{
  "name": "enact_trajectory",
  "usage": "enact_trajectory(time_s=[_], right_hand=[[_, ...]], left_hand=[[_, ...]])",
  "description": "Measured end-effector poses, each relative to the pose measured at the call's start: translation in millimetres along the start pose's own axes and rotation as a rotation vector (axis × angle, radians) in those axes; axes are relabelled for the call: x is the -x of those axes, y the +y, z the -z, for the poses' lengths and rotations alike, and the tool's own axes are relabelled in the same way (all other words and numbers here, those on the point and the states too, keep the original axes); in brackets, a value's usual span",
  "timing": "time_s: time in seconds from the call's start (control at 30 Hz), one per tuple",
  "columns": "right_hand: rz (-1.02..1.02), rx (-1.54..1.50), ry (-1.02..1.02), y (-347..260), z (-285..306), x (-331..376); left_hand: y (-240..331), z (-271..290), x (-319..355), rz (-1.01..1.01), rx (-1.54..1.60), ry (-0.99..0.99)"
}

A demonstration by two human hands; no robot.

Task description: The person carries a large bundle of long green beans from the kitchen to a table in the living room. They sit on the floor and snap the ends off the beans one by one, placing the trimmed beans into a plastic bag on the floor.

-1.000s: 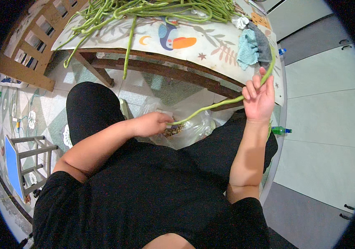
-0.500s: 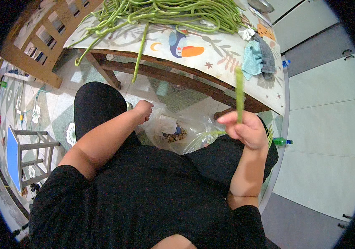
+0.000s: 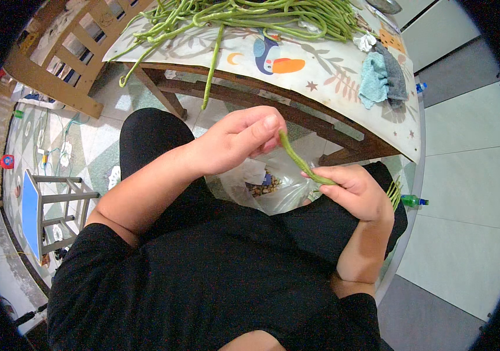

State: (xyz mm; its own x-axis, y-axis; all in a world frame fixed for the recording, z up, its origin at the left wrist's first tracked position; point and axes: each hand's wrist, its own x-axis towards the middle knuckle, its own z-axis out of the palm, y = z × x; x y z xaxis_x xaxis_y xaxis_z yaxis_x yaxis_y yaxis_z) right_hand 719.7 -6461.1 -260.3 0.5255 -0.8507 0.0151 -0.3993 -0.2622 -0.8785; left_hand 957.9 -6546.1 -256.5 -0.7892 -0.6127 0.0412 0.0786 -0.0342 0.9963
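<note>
Bean [image 3: 300,161]: in the head view, it spans the gap between the two hands, sloping down from the left fingertips to the right hand, with a slight bend along it.
Left hand [image 3: 241,139]: closed, fingers curled and thumb laid along them; it seems to pinch the bean's upper end, though the contact is partly hidden.
Right hand [image 3: 352,192]: thumb and forefinger closed on the bean's lower stretch in a light pinch.
Good grip: best, I judge, to keep the right thumb and forefinger near the left fingertips, so that the length between stays short and does not whip or fold.
Pressure: firm at the pads but not crushing; a hard squeeze could bruise the bean or make it slip.
Bag [image 3: 290,193]: clear plastic, below and between the hands; working above its mouth would probably catch anything loose.
Heap of beans [image 3: 279,20]: beyond both hands, on the table [image 3: 399,130]; one bean [image 3: 212,67] hangs over the edge just beyond the left hand, where a sleeve or knuckle could snag it.
Green strands [image 3: 394,195]: just right of the right wrist; their far ends are hidden.
</note>
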Motion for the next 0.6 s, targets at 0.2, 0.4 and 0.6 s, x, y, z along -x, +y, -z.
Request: enact_trajectory(time_s=[0.2,0.4,0.6], right_hand=[[-0.068,0.219,0.047,-4.7,-6.7,-5.2],[-0.034,0.157,0.152,-1.2,-2.4,-3.7],[0.071,0.252,0.285,-3.9,1.1,-7.1]], left_hand=[[-9.7,7.5,4.7,0.058,-0.353,-0.041],[-18.5,5.5,7.0,0.189,0.094,-0.055],[-32.3,2.2,10.8,0.164,0.557,-0.203]])
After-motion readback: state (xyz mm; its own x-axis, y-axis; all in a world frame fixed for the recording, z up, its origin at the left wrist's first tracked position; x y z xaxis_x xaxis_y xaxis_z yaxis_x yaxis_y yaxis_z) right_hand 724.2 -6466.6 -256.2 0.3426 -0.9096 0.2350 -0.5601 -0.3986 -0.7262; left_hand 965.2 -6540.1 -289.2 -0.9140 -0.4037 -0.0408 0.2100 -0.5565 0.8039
